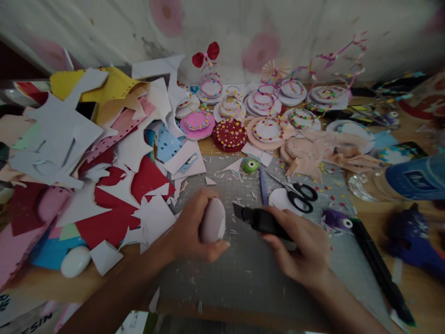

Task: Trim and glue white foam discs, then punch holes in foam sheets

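Note:
My left hand [194, 232] is closed around a pale egg-shaped foam piece [212, 220], held upright over the grey cutting mat [250, 273]. My right hand [302, 246] grips a black utility knife [259, 219] whose blade end points left, close to the egg's right side. Black-handled scissors [297, 194] lie on the mat just behind the knife, next to a small green punch [250, 165] and a blue-purple pen [263, 186].
A heap of red, white, pink and yellow paper scraps [104, 153] covers the left. A white egg [75, 261] lies front left. Decorated round discs [264, 118] line the back. A glue gun [413, 236], black ruler [378, 269] and blue container [417, 178] sit right.

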### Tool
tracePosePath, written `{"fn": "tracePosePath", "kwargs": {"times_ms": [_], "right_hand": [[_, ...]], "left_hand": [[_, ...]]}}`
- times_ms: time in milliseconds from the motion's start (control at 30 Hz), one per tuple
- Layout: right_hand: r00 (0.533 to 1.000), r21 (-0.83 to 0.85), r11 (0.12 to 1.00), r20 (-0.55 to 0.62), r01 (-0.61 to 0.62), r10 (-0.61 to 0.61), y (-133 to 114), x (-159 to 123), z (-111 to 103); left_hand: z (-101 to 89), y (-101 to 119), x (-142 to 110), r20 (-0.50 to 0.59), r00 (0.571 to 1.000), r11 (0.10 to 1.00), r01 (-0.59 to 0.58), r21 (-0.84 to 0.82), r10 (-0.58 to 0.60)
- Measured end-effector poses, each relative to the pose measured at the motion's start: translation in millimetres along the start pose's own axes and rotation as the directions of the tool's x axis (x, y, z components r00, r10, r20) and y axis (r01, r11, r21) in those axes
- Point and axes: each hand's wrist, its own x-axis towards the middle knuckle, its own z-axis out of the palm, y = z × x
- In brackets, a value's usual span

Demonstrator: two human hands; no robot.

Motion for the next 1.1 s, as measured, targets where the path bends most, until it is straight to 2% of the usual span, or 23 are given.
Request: {"fn": "tracePosePath", "kwargs": {"times_ms": [100,267,500,767,967,1033,1100], "right_hand": [[0.994,0.078,0.995,0.085,0.063,-0.069,-3.1,1.8,-1.2],[0.985,0.072,0.991,0.117,0.117,-0.125,-5.4,3.6,0.8],[0.989,0.094,0.993,0.127,0.066,-0.077,-1.2,5.7,0.7],[0.973,0.149,0.984,0.193,0.095,-0.123,-1.0,4.5,0.0],[0.98,0.126,0.987,0.157,0.101,-0.121,-4.6,2.9,3.1],[0.99,0.077,0.995,0.126,0.058,-0.068,-0.5,2.6,3.9],[0.999,0.016,1.0,0.038,-0.018,0.017,5.5,2.4,3.4]], "left_hand": [[-2.7,-2.8,0.9,0.004,0.998,0.997,0.07,-0.038,-0.069],[-3.0,-1.8,3.1,0.037,0.996,0.996,0.08,-0.044,-0.079],[-2.5,-0.4,3.3,0.034,0.999,0.999,0.023,-0.032,-0.022],[-0.8,0.1,4.1,0.002,0.998,0.996,0.07,-0.056,-0.07],[0.3,0.5,2.6,-0.025,0.998,0.996,0.062,-0.068,-0.064],[1.5,1.6,1.6,-0.02,1.0,0.999,0.023,-0.046,-0.024],[2.7,2.9,0.8,-0.007,1.0,0.999,-0.028,-0.035,0.028]]}}
